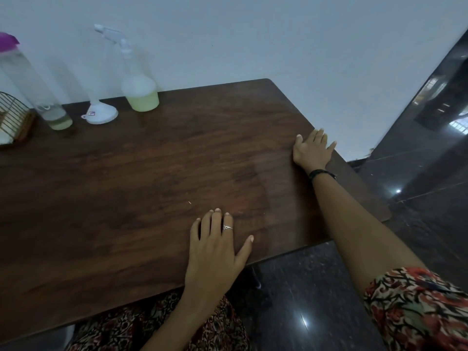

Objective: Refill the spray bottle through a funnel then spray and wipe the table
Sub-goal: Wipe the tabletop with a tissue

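The spray bottle (138, 79) stands upright at the far edge of the wooden table (141, 173), close to the wall, its white trigger head on and its round base holding a shallow layer of pale yellow-green liquid. Just to the left of the spray bottle a white funnel (100, 107) sits upside down on the table, wide mouth down and spout pointing up — near the bottle but not touching it. Further left of the spray bottle stands a tall clear bottle (38, 87) with a purple cap, a little yellowish liquid in its bottom, and beyond that, at the picture's edge, part of a wire basket (12, 117). Well to the right of the spray bottle, at the table's right edge, the right hand (312, 150) lies flat with its fingers spread and straight, holding nothing; a dark band circles its wrist. Nearer the person, well in front of the spray bottle, the left hand (215, 249) rests palm down on the table — fingers straight, thumb apart, a ring on one finger, nothing in its grasp. A patterned sleeve (415, 307) covers the right upper arm.
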The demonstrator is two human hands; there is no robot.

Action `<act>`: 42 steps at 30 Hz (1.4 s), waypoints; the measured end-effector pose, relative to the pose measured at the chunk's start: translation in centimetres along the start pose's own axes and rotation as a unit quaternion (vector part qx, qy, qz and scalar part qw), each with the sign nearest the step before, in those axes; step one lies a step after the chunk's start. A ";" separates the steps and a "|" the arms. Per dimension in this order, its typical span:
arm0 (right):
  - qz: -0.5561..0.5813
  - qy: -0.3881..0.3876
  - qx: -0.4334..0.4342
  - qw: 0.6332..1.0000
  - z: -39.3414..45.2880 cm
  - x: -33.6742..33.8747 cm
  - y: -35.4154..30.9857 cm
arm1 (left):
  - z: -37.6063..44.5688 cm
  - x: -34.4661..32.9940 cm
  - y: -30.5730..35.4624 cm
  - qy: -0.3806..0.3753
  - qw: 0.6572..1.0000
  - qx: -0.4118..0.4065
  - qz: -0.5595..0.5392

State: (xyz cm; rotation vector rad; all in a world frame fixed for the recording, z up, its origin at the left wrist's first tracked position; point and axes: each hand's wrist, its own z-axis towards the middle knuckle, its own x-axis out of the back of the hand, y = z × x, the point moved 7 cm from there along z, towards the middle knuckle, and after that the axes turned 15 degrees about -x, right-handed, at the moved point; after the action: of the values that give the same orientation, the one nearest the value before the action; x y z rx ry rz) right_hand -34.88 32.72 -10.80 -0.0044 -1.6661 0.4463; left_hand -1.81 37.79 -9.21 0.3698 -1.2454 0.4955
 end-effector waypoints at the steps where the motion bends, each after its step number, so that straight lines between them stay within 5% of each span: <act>1: -0.003 0.002 0.008 1.000 -0.6 -0.1 -0.2 | 0.0 -0.1 0.0 -0.001 1.000 -0.001 -0.001; 10: -0.006 -0.040 0.197 0.980 -9.4 -2.4 -7.0 | 0.1 -0.2 0.0 0.004 1.000 -0.003 -0.024; 16: -0.034 -0.077 0.379 0.922 -18.9 -4.4 -10.8 | -0.2 0.0 -0.3 0.024 0.996 0.009 -0.080; 23: -0.091 -0.064 0.500 0.859 -23.1 -4.0 -6.8 | -0.4 0.7 -0.1 0.071 0.990 0.009 -0.119; 42: -0.040 -0.017 0.189 0.981 -6.3 0.6 3.4 | -0.3 0.1 0.0 0.020 0.998 -0.006 -0.067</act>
State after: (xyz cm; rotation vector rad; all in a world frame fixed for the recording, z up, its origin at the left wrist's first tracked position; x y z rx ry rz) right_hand -29.84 37.76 -10.77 0.3519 -1.5866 0.6972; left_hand -1.55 37.94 -9.20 0.4288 -1.1767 0.3787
